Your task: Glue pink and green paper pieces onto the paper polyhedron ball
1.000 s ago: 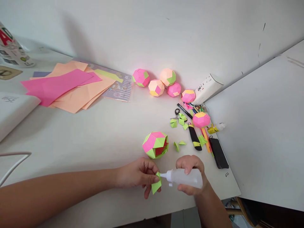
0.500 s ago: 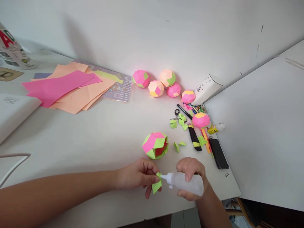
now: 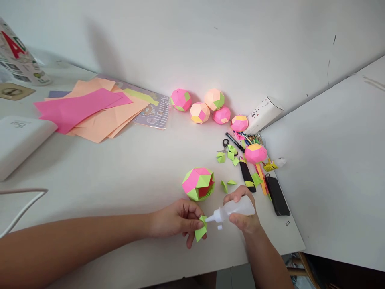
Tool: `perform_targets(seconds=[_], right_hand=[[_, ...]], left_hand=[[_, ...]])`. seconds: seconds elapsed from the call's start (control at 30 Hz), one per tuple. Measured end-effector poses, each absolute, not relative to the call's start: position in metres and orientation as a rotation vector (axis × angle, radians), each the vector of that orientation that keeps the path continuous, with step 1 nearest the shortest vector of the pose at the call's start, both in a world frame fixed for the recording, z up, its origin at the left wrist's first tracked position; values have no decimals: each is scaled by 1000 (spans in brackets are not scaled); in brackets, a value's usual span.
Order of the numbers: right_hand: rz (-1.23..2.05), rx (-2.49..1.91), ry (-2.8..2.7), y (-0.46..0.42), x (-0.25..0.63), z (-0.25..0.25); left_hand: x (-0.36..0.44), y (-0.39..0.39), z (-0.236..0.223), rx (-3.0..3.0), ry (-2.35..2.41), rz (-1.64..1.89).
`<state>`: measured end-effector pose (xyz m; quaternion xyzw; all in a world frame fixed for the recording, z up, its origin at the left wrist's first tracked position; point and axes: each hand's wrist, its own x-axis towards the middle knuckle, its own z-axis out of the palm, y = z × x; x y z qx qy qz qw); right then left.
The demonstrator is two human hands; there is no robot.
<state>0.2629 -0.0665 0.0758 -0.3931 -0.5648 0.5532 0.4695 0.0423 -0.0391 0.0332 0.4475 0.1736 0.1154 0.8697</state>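
Between the thumb and fingers of my left hand is a folded piece of green paper. My right hand grips a white squeeze glue bottle, tilted so its narrow nozzle points left and meets the top edge of the green piece. Whether glue is coming out is too small to tell. Just beyond my left hand sits a pink and green faceted paper ball with an opening on its right side. Two small folded green pieces lie to the right of that ball.
Several finished paper balls stand near the wall. Scissors, a black and yellow cutter, a yellow bottle and a black case lie at the right. Paper sheets and a white box-shaped device are on the left.
My right hand has lifted and turned the glue bottle, so its base now sits higher and the nozzle slopes down to the left. My left hand keeps hold of the green paper piece.
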Motion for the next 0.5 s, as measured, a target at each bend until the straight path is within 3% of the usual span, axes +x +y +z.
perform_targets(seconds=[0.5], right_hand=[[1395, -1053, -1218, -62, 260, 72]], left_hand=[[44, -39, 34, 937, 369, 238]])
